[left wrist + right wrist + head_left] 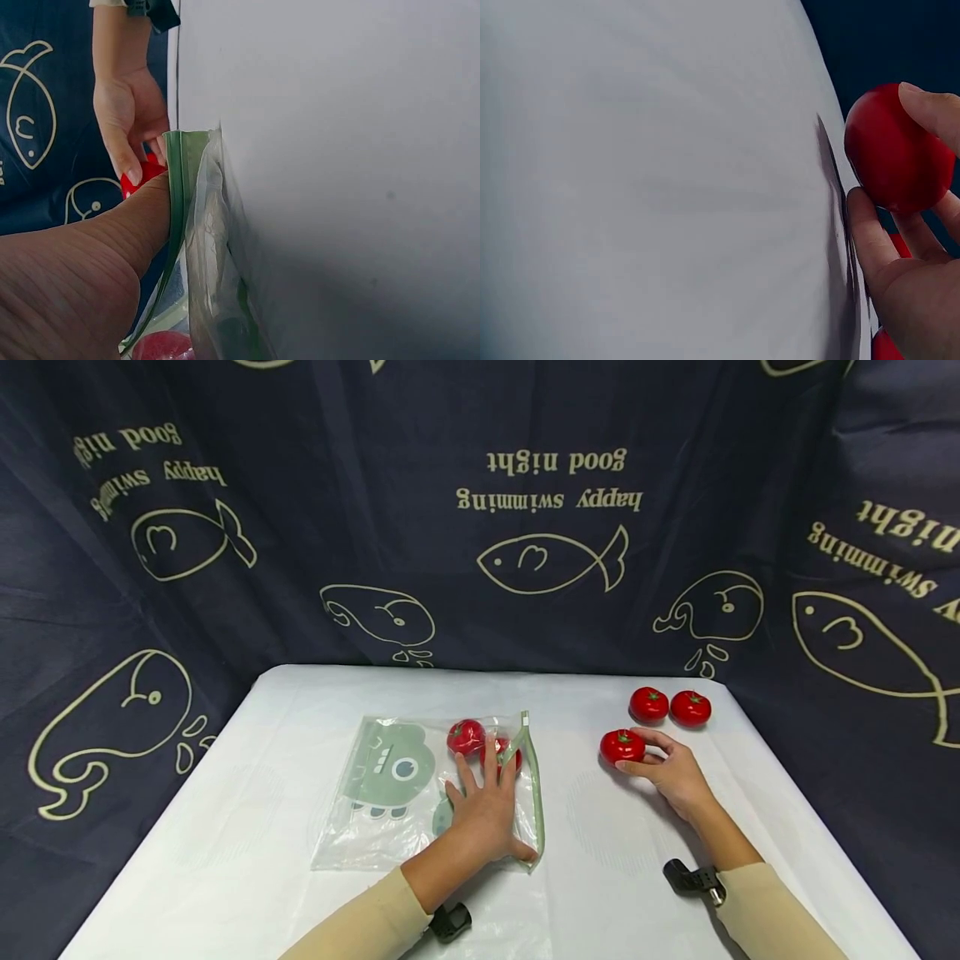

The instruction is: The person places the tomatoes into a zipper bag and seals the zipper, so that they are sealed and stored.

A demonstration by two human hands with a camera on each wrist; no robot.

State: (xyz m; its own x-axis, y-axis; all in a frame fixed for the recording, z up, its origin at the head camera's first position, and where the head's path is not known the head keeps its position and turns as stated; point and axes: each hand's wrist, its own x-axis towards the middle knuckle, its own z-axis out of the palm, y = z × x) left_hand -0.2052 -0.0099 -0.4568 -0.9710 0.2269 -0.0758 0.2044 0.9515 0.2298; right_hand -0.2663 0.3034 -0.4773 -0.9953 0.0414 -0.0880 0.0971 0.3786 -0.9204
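A clear zip bag (341,847) with a green dinosaur print and a green zip edge lies flat, its mouth toward the right. Two red tomatoes show through its plastic, one at the back (466,737) and another partly behind the left fingers. My left hand (480,818) rests over the bag with fingers spread, the thumb at the zip edge (176,169). To the right, my right hand (681,781) holds a shiny red tomato (621,747) between thumb and fingers. The right wrist view shows this tomato (896,154) above the fingertips.
Two more red tomatoes, a left one (648,704) and a right one (691,708), sit side by side at the back right of the white table (247,860). A dark curtain (420,527) with fish and whale drawings surrounds the table's back and sides.
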